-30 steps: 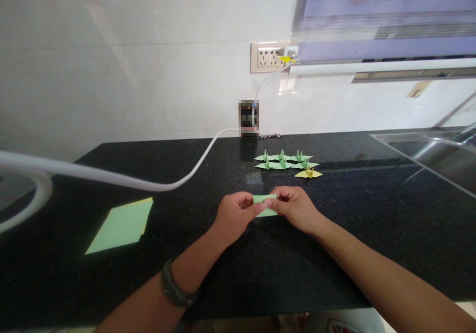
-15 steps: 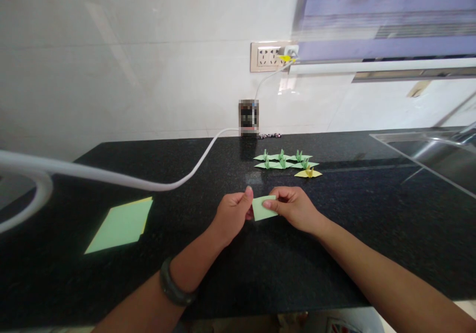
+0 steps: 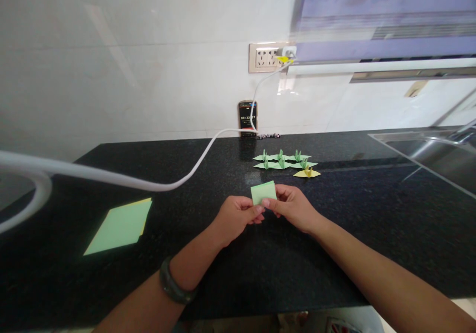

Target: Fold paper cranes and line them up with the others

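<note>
A small folded light-green paper (image 3: 263,192) stands upright between my two hands above the black countertop (image 3: 334,253). My left hand (image 3: 238,216) pinches its lower left edge, thumb on top. My right hand (image 3: 292,206) pinches its lower right edge. Behind them, several folded green paper cranes (image 3: 278,160) and one yellow crane (image 3: 307,173) sit in rows on the counter.
A stack of green and yellow paper sheets (image 3: 121,225) lies at the left. A white cable (image 3: 178,181) runs across the counter to a phone (image 3: 247,117) leaning on the wall and a wall socket (image 3: 269,57). A steel sink (image 3: 431,154) is at the right.
The green paper was held flat and low between both hands; now it is turned upright and raised a little, with both hands still pinching it.
</note>
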Available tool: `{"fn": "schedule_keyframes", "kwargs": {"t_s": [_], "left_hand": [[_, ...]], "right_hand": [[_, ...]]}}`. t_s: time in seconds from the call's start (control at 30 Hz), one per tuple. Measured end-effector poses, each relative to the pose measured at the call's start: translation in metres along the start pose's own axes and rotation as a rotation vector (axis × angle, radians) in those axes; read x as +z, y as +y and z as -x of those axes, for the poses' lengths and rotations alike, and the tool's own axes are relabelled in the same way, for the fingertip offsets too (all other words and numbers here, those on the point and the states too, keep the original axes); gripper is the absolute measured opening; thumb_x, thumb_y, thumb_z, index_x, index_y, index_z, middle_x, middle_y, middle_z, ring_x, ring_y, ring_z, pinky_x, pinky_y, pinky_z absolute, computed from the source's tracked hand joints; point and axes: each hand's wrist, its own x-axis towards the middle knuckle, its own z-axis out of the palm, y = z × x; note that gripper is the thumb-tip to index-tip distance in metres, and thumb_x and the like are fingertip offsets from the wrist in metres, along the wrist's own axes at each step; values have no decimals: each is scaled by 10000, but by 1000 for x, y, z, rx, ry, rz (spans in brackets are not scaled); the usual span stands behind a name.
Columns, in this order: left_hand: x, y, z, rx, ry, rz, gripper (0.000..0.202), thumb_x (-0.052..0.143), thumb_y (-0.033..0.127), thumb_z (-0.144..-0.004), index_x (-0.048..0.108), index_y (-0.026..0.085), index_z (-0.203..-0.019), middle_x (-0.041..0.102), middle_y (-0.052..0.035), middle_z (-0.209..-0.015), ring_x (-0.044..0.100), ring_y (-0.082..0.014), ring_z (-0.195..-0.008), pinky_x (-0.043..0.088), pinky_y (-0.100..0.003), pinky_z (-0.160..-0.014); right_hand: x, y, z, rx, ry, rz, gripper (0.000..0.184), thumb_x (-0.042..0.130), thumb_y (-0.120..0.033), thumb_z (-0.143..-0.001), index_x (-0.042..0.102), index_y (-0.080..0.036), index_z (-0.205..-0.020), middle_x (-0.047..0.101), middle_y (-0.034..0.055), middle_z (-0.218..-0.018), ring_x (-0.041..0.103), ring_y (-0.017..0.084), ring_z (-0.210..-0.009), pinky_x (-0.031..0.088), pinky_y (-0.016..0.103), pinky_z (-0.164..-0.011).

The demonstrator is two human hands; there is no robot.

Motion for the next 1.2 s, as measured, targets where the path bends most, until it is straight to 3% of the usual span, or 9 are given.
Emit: {"fn": "schedule_keyframes", "kwargs": {"t_s": [0.13,0.33,0.6,0.73,1.0,1.2], "left_hand": [[-1,-2,-1,37,-13,41,248,632,327,-649,634,101,-751,636,-41,-637,559,-99,-557,406,-211,-538],[-1,0,-2,47,60,76,226,647,285,-639,608,92,-751,640,-47,-663,573,-104,-570,419,-212,-545],[-2,-2,-2,40,38,54,203,654,267,-618,586,94,-701,606,-26,-613,551,-101,-536,446,-235,-543],[-1,-1,0,92,56,-31,173,635,265,-625,555,112,-631,592,-18,-570,536,-106,-515,438,-236,-521],[-1,-2,2,197,77,-149,197,589,319,-670,550,128,-635,589,-13,-575,521,-103,-512,383,-211,-483],[-5,3,0,151,114,-68,180,613,281,-649,533,123,-618,580,-10,-551,514,-99,-506,379,-212,-495]], "right_hand": [[-2,5,-1,-11,31,142,276,569,-392,-718,569,-116,-718,488,-22,-551,376,59,-458,297,187,-420],[-6,7,-1,-8,27,235,274,554,-399,-727,546,-130,-681,461,-31,-531,385,62,-431,299,191,-404],[-4,4,-1,12,-42,134,308,585,-430,-689,565,-124,-717,506,-11,-585,403,61,-455,337,188,-422],[-2,3,-1,25,-72,95,344,598,-444,-672,587,-118,-780,537,5,-624,407,63,-475,339,185,-420],[-2,4,1,59,-97,33,312,597,-435,-680,566,-125,-698,507,-12,-582,404,60,-456,335,191,-424],[-17,0,-3,34,44,51,275,600,-384,-697,531,-132,-612,494,-30,-536,401,51,-423,321,195,-432]]}}
